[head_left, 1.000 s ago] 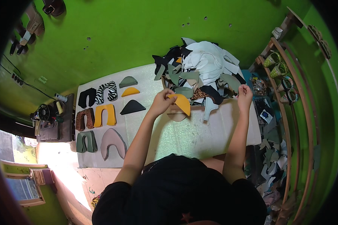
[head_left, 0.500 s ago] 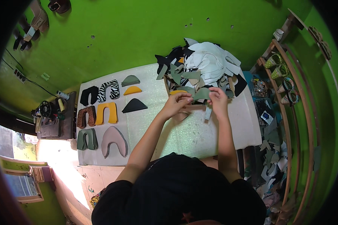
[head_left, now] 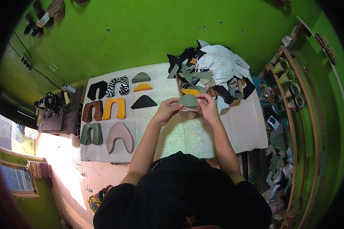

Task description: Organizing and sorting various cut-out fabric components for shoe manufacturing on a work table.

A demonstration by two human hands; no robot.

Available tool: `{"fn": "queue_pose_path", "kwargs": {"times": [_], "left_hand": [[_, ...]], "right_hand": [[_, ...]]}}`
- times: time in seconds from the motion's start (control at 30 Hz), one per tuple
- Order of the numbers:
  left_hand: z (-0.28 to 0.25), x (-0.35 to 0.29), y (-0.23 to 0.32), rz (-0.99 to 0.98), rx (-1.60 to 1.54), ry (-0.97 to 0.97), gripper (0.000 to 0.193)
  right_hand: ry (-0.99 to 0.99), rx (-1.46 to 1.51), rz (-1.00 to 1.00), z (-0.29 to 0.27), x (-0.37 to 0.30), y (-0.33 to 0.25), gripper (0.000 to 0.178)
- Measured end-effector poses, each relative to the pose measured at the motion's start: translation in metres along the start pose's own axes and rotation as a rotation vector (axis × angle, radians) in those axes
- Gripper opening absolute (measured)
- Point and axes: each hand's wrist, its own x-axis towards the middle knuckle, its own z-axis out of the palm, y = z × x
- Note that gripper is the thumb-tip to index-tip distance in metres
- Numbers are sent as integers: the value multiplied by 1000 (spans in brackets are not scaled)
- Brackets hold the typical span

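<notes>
A green half-round cut piece (head_left: 188, 100) is stretched between my two hands, in front of the heap of scraps. My left hand (head_left: 168, 110) pinches its left corner. On the opposite corner, the fingers of my right hand (head_left: 209, 107) are closed. A pale edge shows under the piece, but I cannot tell if it is a second layer. Just beyond lies a yellow curved scrap (head_left: 190, 91), with a leopard-patterned scrap (head_left: 216, 92) to its right. Left of my hands are small stacks of half-round pieces: green (head_left: 141, 78), yellow (head_left: 142, 87) and black (head_left: 144, 102).
Arch-shaped stacks, including a zebra-patterned one (head_left: 118, 86) and a pink one (head_left: 120, 137), lie on the table's left. White scraps (head_left: 218, 63) are piled at the back right. A sewing machine (head_left: 49, 102) stands at left, a wooden shoe rack (head_left: 300, 126) at right.
Both hands have moved nearer to me and left, bringing the green piece away from the scrap heap. The leopard-patterned scrap now shows. The whole view has shifted slightly.
</notes>
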Motion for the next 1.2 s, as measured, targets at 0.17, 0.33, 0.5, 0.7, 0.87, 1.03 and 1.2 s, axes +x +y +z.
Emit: {"fn": "queue_pose_path", "kwargs": {"times": [0.17, 0.33, 0.5, 0.7, 0.87, 1.03, 1.2], "left_hand": [[-6, -21, 8, 107, 35, 95, 28], [-12, -40, 10, 165, 282, 101, 23], [-25, -56, 9, 189, 181, 112, 24], [-43, -75, 15, 170, 108, 118, 27], [-66, -87, 20, 175, 137, 100, 28], [-77, -92, 26, 182, 132, 86, 33], [-90, -88, 26, 263, 111, 88, 35]], "right_hand": [[56, -619, -422, 22, -21, -11, 23], [-77, -674, -606, 46, -34, -12, 25], [-58, -578, -609, 71, -45, 2, 20], [45, -465, -609, 107, -51, 15, 15], [7, -314, -407, 130, -55, 23, 15], [-6, -92, -261, 146, -52, 39, 15], [9, 13, -226, 160, -49, 39, 15]]}}
